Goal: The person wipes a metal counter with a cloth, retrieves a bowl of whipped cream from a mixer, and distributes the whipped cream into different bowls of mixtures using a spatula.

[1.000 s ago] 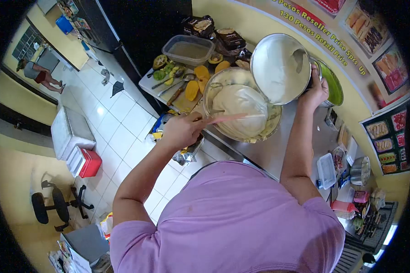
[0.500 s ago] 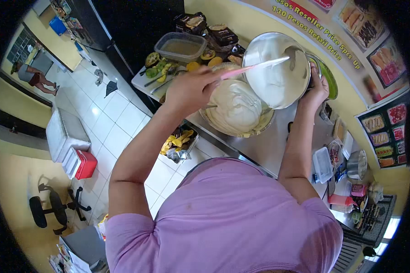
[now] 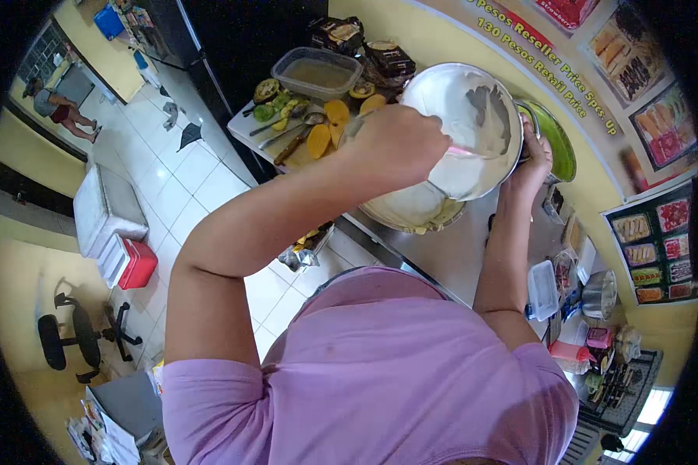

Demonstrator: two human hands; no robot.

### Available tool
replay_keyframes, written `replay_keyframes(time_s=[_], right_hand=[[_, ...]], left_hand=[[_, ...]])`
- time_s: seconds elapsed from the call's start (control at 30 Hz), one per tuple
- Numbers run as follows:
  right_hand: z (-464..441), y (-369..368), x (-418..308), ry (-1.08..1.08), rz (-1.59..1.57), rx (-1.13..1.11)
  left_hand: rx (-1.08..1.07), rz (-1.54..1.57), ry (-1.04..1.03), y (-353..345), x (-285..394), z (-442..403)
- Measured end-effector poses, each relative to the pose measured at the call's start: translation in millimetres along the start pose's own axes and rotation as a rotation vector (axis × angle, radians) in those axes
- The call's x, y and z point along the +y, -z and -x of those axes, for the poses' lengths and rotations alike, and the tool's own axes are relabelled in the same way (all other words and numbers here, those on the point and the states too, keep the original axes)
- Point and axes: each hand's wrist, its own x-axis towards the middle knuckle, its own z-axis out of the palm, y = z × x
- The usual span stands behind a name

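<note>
My left hand (image 3: 411, 146) is closed around the pink handle of a spatula (image 3: 462, 151), whose white blade reaches into a metal pot. The pot (image 3: 510, 105) is tilted, its inside coated with white cream (image 3: 446, 97) and a bare metal patch showing. My right hand (image 3: 532, 159) grips the pot at its right side. Beneath the pot sits a wide bowl (image 3: 434, 225) holding more pale cream (image 3: 411, 203), partly hidden by my left forearm and the pot.
Mango halves (image 3: 318, 142), avocado pieces, a spoon and a knife lie on a board at the left. Behind stands a plastic tub (image 3: 318, 72). A green-lined container (image 3: 560, 143) is right of the pot. A person (image 3: 57, 108) bends in the far doorway.
My left hand has moved right and down, bringing the spatula from above the pot's opening into the pot. My right hand still holds the pot, with little movement.
</note>
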Motion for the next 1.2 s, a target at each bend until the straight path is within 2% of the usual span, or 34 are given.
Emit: replay_keyframes(time_s=[0.1, 0.33, 0.4, 0.6, 0.73, 0.8, 0.93, 1.0, 1.07, 1.2], right_hand=[[2, -5, 1, 0.054, 0.065, 0.025], [-7, -7, -1, 0.105, 0.077, 0.057], [-13, -2, 7, 0.181, 0.078, 0.022], [-14, 3, 14, 0.190, 0.162, 0.053], [-14, 4, 12, 0.089, 0.046, 0.097], [-8, -8, 6, 0.072, 0.011, 0.108], [7, -28, 0, 0.024, 0.010, 0.087], [7, -28, 6, 0.042, 0.072, 0.104], [6, -30, 8, 0.052, 0.043, 0.110], [22, -37, 1, 0.033, 0.089, 0.093]], left_hand=[[-0.102, 0.036, 0.062, 3, 3, 16], [-0.121, 0.125, 0.140, -8, -9, 58], [-0.056, 0.147, 0.134, -14, -17, 72], [0.027, 0.130, 0.193, -15, -37, 123], [0.148, 0.189, 0.243, -4, -37, 116], [0.160, 0.162, 0.346, 12, -33, 88], [0.230, -0.057, 0.291, 24, -46, 34], [0.182, -0.113, 0.333, 39, -51, 18], [-0.112, -0.044, 0.495, 56, -53, 7], [-0.147, 0.017, 0.610, 39, -55, -14]])
